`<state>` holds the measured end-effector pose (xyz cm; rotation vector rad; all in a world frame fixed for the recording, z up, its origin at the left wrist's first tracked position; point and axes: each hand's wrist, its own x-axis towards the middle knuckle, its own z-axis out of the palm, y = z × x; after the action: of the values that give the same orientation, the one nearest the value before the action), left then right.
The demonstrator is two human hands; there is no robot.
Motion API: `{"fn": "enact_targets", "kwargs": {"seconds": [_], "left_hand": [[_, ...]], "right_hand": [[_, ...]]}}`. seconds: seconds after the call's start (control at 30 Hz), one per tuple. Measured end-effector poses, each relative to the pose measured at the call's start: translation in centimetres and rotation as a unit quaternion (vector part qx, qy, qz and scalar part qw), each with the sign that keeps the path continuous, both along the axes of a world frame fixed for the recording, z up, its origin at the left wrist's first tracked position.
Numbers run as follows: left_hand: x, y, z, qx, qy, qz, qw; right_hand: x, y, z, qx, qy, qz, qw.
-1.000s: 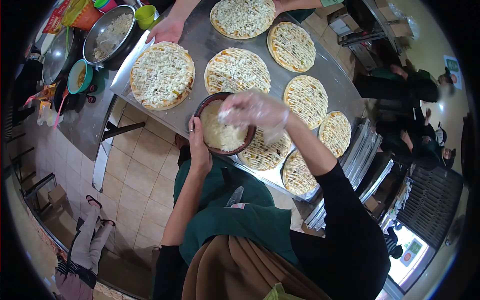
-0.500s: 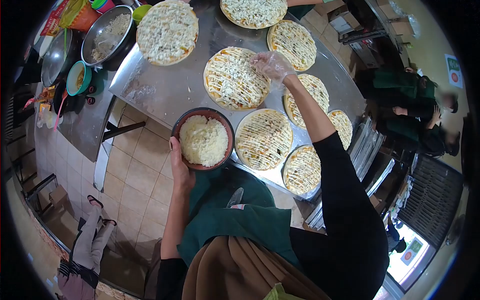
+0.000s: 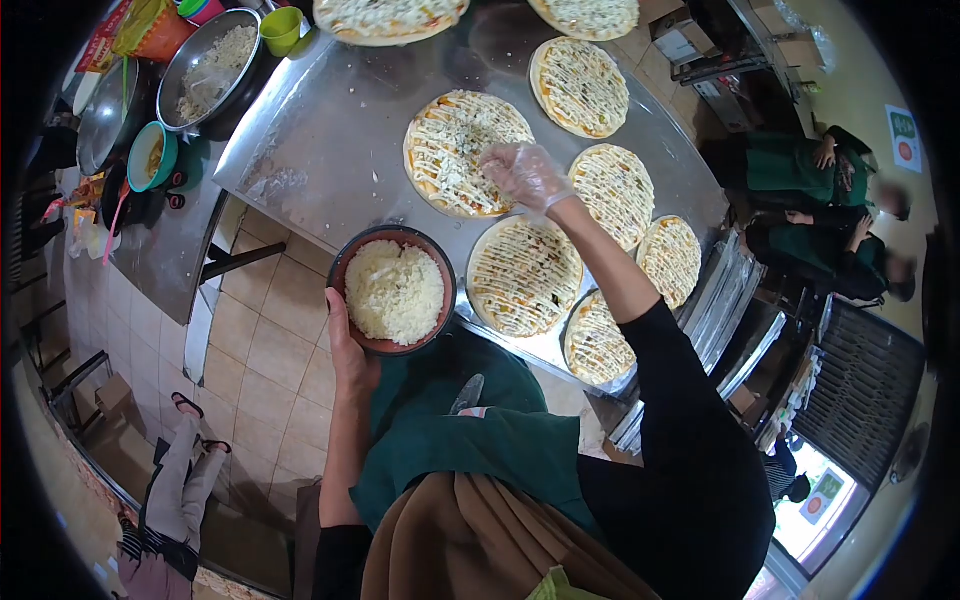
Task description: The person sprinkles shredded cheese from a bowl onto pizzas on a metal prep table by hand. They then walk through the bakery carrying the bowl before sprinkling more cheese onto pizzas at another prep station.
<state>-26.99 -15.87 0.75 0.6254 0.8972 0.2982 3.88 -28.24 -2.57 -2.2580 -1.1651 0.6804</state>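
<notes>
My left hand [image 3: 350, 350] is wrapped round the side of a brown bowl [image 3: 452, 300] heaped with grated white cheese [image 3: 395, 290]. In a clear plastic glove, my right hand [image 3: 525, 178] hovers over the lower right of a pizza [image 3: 450, 150], its fingers curled together on a little grated cheese, mostly hidden. That pizza has stripes of creamy sauce and scattered cheese. Just below it lies a striped pizza [image 3: 525, 280], and another striped pizza [image 3: 612, 195] sits right of my glove.
Several more pizzas rest on the metal table [image 3: 310, 130], including a cheese-covered pizza [image 3: 390, 18] at its far edge. At left stand a metal bowl [image 3: 165, 95], a teal bowl [image 3: 135, 160] and a green cup [image 3: 282, 30]. Two people [image 3: 800, 170] in green are at right.
My right hand has moved down and left across the pizza, which carries more cheese. The bowl has shifted slightly left and down. Two cheese-covered pizzas at the far side have moved right, away from me.
</notes>
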Motion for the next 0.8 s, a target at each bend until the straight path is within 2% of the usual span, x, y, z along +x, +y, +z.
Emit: {"fn": "enact_targets", "kwargs": {"seconds": [0.07, 0.1, 0.2, 0.23, 0.43, 0.57, 0.67, 0.7, 0.8], "left_hand": [[0.0, 0.0, 0.1, 0.002, -0.003, -0.001, 1.0], [0.0, 0.0, 0.1, -0.001, -0.007, 0.001, 1.0], [-0.2, 0.0, 0.1, 0.001, -0.011, 0.001, 1.0], [-0.3, 0.0, 0.0, 0.003, -0.012, 0.0, 1.0], [-0.4, -0.3, -0.3, -0.018, -0.012, 0.003, 1.0], [-0.1, -0.5, 0.3, 0.003, -0.001, -0.008, 1.0], [0.1, -0.5, 0.7, 0.003, -0.004, -0.014, 1.0], [0.1, -0.6, 0.7, 0.004, -0.008, -0.015, 1.0], [0.1, -0.6, 0.7, -0.002, -0.013, -0.014, 1.0]], "right_hand": [[0.5, 0.3, -2.5, 0.063, -0.088, 0.038, 0.993], [0.9, 0.3, -2.9, 0.141, -0.118, 0.042, 0.982], [1.8, 0.4, 0.6, -0.023, -0.032, -0.051, 0.998], [2.6, -0.2, 0.1, -0.049, -0.116, -0.026, 0.992], [0.7, -0.8, 0.1, -0.029, 0.018, -0.077, 0.996], [-0.8, -0.5, -0.9, 0.038, -0.149, 0.015, 0.988], [1.0, -0.8, -1.1, -0.004, 0.016, -0.104, 0.994], [1.9, -1.4, -0.7, 0.022, -0.03, -0.06, 0.998], [3.7, -2.6, 0.1, -0.036, 0.027, -0.082, 0.996]]}}
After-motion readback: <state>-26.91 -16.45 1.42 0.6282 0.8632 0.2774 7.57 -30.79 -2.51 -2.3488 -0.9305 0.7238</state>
